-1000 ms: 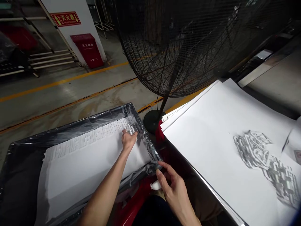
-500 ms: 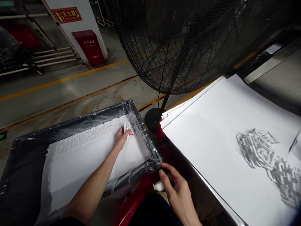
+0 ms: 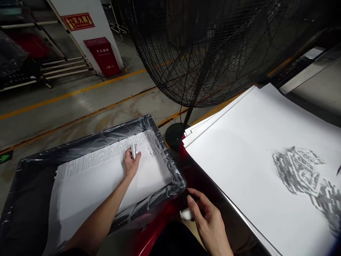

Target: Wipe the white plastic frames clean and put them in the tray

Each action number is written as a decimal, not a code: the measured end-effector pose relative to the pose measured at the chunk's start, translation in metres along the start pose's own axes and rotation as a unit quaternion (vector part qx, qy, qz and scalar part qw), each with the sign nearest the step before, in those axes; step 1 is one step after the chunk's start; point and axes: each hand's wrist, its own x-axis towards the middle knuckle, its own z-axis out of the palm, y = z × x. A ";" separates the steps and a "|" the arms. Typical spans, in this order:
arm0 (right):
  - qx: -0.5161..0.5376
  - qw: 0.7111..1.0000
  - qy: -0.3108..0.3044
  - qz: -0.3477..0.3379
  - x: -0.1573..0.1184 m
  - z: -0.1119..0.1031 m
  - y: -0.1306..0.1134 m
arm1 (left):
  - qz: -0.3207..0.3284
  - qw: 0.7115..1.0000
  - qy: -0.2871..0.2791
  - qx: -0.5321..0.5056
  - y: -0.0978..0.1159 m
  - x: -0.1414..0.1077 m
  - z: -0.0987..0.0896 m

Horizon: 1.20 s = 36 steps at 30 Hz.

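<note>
My left hand (image 3: pixel 131 163) pinches a small bunch of thin, shiny silvery pieces (image 3: pixel 135 150) over a white sheet (image 3: pixel 151 174) in a black tray (image 3: pixel 106 136) wrapped in clear plastic film. Similar flat pieces (image 3: pixel 98 156) lie in a row along the sheet's far edge, and another group (image 3: pixel 156 146) sits at its right end. Close to the tray's near right corner, my right hand (image 3: pixel 209 217) has thumb and index finger apart with nothing between them. Below those fingers shows a white rounded thing (image 3: pixel 186 214); whether it is on a finger or behind the hand is unclear.
Stacked white sheets (image 3: pixel 234 149) on the right carry a heap of silvery pieces (image 3: pixel 301 172). Behind them stands a large black mesh fan (image 3: pixel 181 64) on a round base (image 3: pixel 176 134). Something red (image 3: pixel 151 233) is beneath me. A red extinguisher box (image 3: pixel 103 58) stands farther back.
My left hand has moved left along the row with the silvery pieces, which have turned in its grasp. My right hand stays near the tray's corner, slightly lower right in view.
</note>
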 end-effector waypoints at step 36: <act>0.004 0.997 0.081 0.000 -0.009 -0.011 -0.009 | 0.242 0.915 -0.302 0.114 0.008 -0.061 0.004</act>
